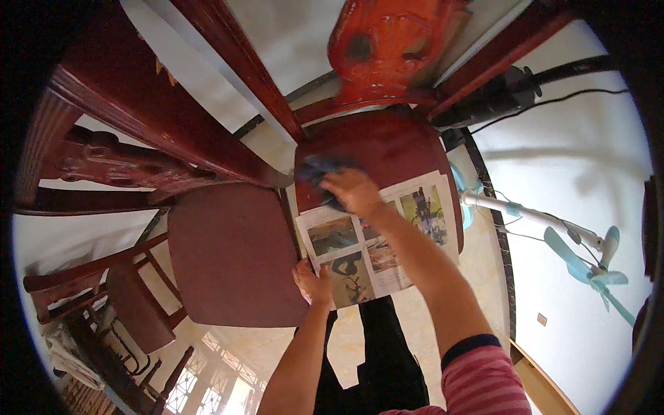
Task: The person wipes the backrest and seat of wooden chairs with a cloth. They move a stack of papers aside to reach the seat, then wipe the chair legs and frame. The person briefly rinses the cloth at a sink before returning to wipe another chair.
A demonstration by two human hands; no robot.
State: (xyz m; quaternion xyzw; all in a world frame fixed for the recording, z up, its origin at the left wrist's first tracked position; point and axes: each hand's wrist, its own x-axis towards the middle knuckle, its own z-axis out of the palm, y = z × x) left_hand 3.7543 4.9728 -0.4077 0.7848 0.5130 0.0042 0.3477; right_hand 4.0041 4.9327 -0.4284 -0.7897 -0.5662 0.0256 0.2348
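My right hand (353,191) holds a dark blue cloth (324,174), blurred, against the dark red seat of a wooden chair (386,148). Printed pages with colour pictures (373,249) lie over the near part of that seat and reach past its front edge. At the pages' left edge my left hand (314,284) grips the paper, thumb on top. The fingers under the paper are hidden. The chair's carved back splat (391,52) rises beyond the seat.
A second chair's seat (233,254) stands close on the left, with another chair (137,306) farther left. To the right are a pale blue fan (596,270) with bare blades, cables and the white wall (560,171).
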